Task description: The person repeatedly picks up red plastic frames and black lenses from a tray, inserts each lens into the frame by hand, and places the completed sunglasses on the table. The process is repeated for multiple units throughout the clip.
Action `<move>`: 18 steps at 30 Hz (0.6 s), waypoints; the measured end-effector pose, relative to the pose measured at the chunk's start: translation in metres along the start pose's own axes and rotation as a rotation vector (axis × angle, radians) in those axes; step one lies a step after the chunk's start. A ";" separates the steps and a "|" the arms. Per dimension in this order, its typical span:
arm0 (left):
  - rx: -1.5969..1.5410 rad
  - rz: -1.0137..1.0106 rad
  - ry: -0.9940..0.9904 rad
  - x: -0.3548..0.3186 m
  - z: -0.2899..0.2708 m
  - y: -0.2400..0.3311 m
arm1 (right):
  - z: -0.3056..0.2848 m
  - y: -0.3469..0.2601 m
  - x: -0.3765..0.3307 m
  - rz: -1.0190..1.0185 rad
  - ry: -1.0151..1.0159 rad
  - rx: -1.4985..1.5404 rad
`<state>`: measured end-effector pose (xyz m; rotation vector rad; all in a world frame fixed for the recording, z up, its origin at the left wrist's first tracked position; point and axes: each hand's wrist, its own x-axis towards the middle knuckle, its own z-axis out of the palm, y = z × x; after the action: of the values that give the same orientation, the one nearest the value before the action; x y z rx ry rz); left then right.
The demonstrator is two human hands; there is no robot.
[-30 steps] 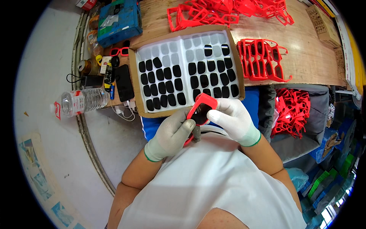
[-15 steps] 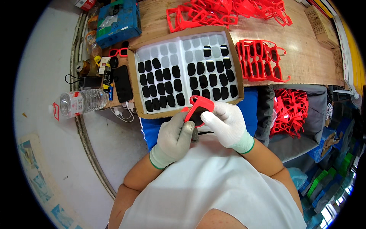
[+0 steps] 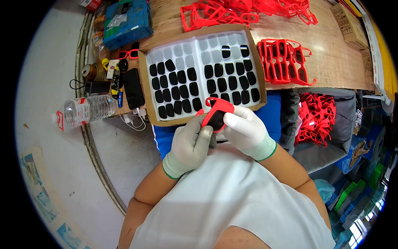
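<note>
Between my gloved hands is a pair of red sunglasses [image 3: 221, 106], tilted, with a dark lens showing in the frame. My left hand [image 3: 191, 143] grips its lower left side, the thumb beside the lens. On the other side my right hand [image 3: 245, 128] is closed on the frame, its thumb at the lens edge. The fingers behind the sunglasses are partly hidden. Just beyond lies a cardboard box [image 3: 145, 93] with a white tray of dark lenses [image 3: 181, 76] in rows; several upper pockets hold no lens.
Red sunglasses [image 3: 284, 62] stand in a row right of the box, with a heap of red frames [image 3: 224, 12] behind. More fill a grey bin [image 3: 317, 118] at right. A phone [image 3: 134, 88], a water bottle [image 3: 85, 111] and a blue case [image 3: 128, 25] are at left.
The sunglasses have tilted slightly and shifted a little up and right. My right thumb has slid off the lens face toward its edge. Both hands keep their hold.
</note>
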<state>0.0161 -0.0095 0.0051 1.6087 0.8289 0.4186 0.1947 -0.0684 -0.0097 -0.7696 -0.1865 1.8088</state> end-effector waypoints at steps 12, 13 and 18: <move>-0.134 -0.164 -0.074 -0.004 -0.005 0.002 | 0.002 -0.002 -0.003 -0.055 0.160 -0.331; -0.162 -0.171 -0.094 -0.003 -0.006 0.003 | 0.003 -0.003 -0.004 -0.058 0.172 -0.347; -0.280 -0.220 -0.143 0.001 -0.009 0.005 | 0.010 -0.007 -0.005 0.008 0.174 -0.089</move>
<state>0.0123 -0.0028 0.0117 1.2584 0.7907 0.2473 0.1954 -0.0678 0.0038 -0.9875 -0.1505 1.7398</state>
